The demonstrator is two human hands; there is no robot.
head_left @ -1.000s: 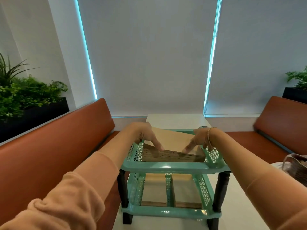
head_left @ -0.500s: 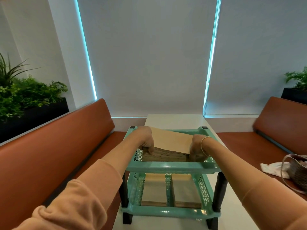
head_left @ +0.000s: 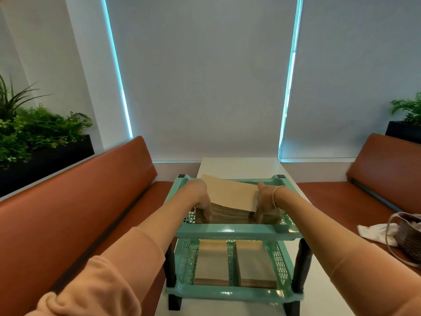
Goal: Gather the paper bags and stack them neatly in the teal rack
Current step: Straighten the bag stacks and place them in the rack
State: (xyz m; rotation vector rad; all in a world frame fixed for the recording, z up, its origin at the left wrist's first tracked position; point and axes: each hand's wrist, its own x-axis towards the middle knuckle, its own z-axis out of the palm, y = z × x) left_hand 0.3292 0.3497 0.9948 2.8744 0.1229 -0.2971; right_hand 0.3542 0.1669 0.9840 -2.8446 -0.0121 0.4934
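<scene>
Both hands hold the paper bag stack (head_left: 230, 207) in the teal rack (head_left: 237, 232) top tier: left hand (head_left: 201, 201) grip curled on its left end, right hand (head_left: 264, 205) on its right. Rack sits on white worktop (head_left: 239, 165); more bags (head_left: 237, 263) in lower tier.

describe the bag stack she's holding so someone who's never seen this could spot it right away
Find the teal rack standing on the white table between two orange benches. In its top tray lies a thick stack of brown paper bags, gripped at its ends by the left hand and right hand. The two lower stacks lie untouched, split by a divider.
</scene>
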